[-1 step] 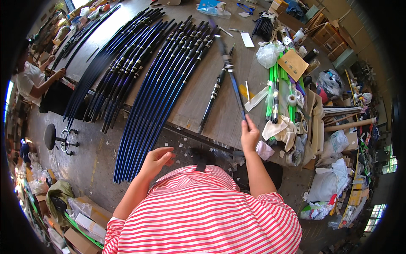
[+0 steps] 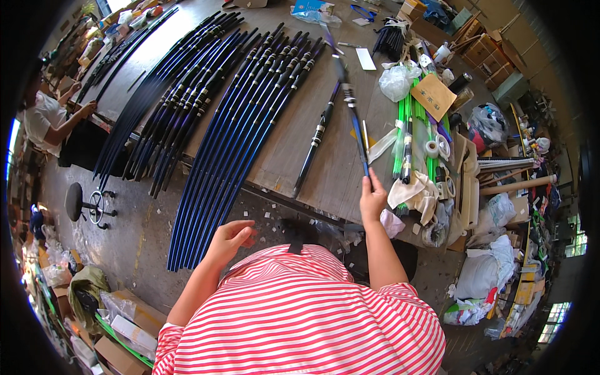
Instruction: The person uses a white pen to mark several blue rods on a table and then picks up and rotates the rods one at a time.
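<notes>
My right hand [image 2: 373,201] is closed around the lower end of a dark blue fishing rod [image 2: 357,128]. The rod slants up and away over the table, and its far part is smeared by motion. Nothing is in my left hand [image 2: 232,240], held in front of my body over the floor with its fingers stretched out. Left of the held rod, another fishing rod [image 2: 317,134] lies on the table. Further left, a fanned row of blue and black rods [image 2: 244,119] sticks out past the table's near edge.
More dark rods [image 2: 181,100] cover the table's left side, where a person [image 2: 53,122] sits. On the right are bright green rods [image 2: 403,137], a brown envelope [image 2: 434,96], tape rolls [image 2: 432,148] and cloths [image 2: 414,191]. A wheeled stool [image 2: 87,205] stands on the floor.
My right hand has shifted slightly to the right. The fishing rod in it has swung to the right too. My left hand is nearly where it was.
</notes>
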Tool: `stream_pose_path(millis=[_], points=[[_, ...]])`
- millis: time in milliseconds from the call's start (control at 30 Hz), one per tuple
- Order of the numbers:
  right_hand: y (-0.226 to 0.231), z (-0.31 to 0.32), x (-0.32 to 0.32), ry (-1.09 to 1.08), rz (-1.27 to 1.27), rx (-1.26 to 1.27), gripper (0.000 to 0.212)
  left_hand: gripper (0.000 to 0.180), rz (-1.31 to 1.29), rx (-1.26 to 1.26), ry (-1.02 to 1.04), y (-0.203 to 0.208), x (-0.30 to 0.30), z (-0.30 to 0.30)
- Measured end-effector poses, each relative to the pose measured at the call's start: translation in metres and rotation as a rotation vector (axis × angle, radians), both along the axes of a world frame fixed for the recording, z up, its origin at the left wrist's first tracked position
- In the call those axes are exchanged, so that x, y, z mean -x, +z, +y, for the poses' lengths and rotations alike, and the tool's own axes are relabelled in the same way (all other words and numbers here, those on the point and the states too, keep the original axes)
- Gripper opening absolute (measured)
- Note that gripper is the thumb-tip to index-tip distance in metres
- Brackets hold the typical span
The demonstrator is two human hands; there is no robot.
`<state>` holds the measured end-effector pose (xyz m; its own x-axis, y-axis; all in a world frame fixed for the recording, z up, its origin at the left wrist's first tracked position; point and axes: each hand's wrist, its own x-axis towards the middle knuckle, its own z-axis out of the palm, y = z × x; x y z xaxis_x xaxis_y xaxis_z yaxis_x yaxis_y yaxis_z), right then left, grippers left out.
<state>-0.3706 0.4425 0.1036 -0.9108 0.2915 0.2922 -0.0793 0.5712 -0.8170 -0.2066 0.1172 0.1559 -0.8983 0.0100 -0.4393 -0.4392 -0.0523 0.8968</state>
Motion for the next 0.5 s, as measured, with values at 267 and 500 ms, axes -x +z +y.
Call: stream_pose_path(millis=[267, 500], points=[[-0.050, 0.042, 0.054, -0.259, -0.049, -0.061, 0.027, 0.031, -0.113, 0.035, 0.189, -0.008, -0.011, -0.004], [-0.062, 0.047, 0.062, -0.283, -0.220, -0.251, 0.029, 0.031, -0.175, -0.006, 0.289, -0.017, -0.013, -0.009]])
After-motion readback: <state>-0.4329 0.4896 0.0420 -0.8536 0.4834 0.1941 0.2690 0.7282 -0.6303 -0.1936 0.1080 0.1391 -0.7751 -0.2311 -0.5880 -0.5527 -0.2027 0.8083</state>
